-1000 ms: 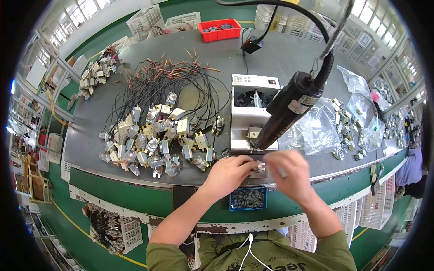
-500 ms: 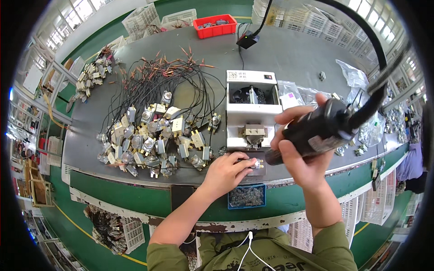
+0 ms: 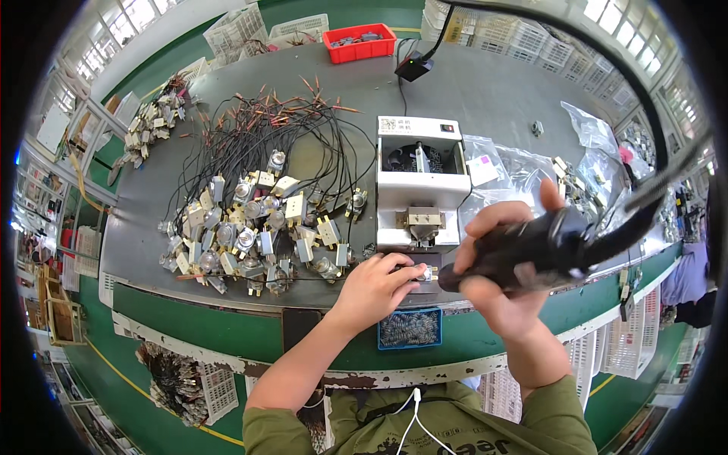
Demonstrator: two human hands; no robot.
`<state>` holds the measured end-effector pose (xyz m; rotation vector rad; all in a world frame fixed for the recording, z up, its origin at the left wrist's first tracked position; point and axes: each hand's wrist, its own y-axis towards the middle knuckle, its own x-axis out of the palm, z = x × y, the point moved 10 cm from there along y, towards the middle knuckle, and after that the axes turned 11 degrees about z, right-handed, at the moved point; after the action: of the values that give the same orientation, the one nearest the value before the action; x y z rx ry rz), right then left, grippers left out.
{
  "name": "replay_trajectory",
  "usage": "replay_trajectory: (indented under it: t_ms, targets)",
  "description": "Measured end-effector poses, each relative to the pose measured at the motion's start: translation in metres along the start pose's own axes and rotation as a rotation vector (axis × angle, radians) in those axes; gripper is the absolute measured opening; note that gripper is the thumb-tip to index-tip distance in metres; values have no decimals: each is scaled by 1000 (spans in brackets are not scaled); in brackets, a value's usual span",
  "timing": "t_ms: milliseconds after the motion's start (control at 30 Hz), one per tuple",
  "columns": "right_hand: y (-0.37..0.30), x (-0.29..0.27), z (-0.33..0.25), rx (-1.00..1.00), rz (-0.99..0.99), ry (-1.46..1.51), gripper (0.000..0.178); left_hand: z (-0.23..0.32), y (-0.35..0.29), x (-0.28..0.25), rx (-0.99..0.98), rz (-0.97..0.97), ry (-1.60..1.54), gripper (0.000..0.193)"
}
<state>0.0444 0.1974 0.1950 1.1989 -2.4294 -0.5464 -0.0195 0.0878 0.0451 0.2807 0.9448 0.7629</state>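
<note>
My left hand [image 3: 375, 292] is closed at the table's front edge, pinching a small clear-and-metal electrical part [image 3: 426, 274] with brass prongs. A dark wire runs left from it. In my right hand [image 3: 519, 322] is a black electric screwdriver [image 3: 535, 254], slightly blurred, with my fingers wrapped round its body. Its nose points left and sits close to the small part; whether they touch I cannot tell. Right behind my hands stands a white screw feeder [image 3: 425, 186] with an open hopper. A blue tray [image 3: 409, 329] of small metal pieces is just below my left hand.
A heap of similar wired parts [image 3: 258, 227] covers the table's left side. Clear plastic bags [image 3: 523, 174] and loose parts lie at right. A red bin [image 3: 360, 45] stands at the back. A thick black cable [image 3: 637, 83] arches over the right side.
My right hand has lowered and tilted the screwdriver, bringing its nose slightly left and down toward the small part. My left hand keeps its pinch with little movement.
</note>
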Motion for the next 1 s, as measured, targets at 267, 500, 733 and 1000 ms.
replay_trajectory:
  t_ms: [267, 500, 733, 1000]
  targets:
    - [-14, -15, 48, 1, 95, 60, 99, -2, -1, 3, -64, -13, 4, 26]
    - [-12, -8, 53, -87, -28, -94, 98, -2, -2, 3, -49, -9, 13, 25]
    - [-8, -11, 65, 106, 61, -86, 92, -3, -2, 4, -63, 0, -2, 22]
    - [-29, 0, 49, -92, 57, -225, 93, -1, -3, 1, -6, 20, 61, 32]
